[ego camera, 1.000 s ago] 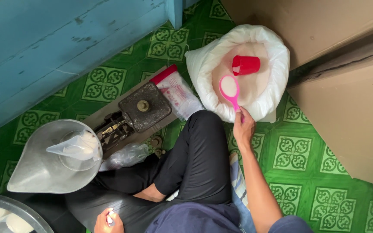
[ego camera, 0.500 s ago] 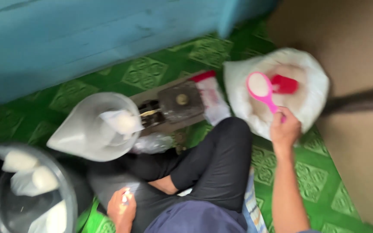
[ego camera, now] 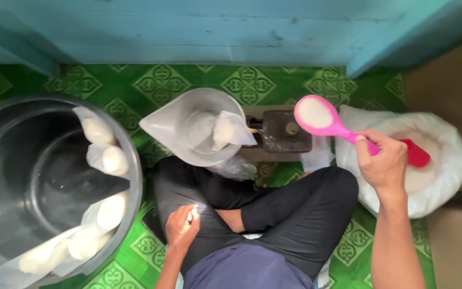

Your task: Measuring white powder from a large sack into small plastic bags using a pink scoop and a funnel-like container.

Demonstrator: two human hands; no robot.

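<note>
My right hand grips the handle of a pink scoop filled with white powder, held above a dark metal weighing scale. A clear plastic funnel-shaped pan sits on the scale's left side with a white plastic bag in it. Resting on my crossed leg, my left hand is closed on a small clear plastic piece. To the right stands an open white sack of white powder with a red cup in it.
A large metal pot at the left holds several filled white bags. The floor is green patterned matting. A blue wooden wall runs along the top. A brown cardboard surface borders the right side.
My right hand has lifted the full pink scoop out of the sack and carried it left, over the scale. The camera view has swung left, bringing the metal pot into sight.
</note>
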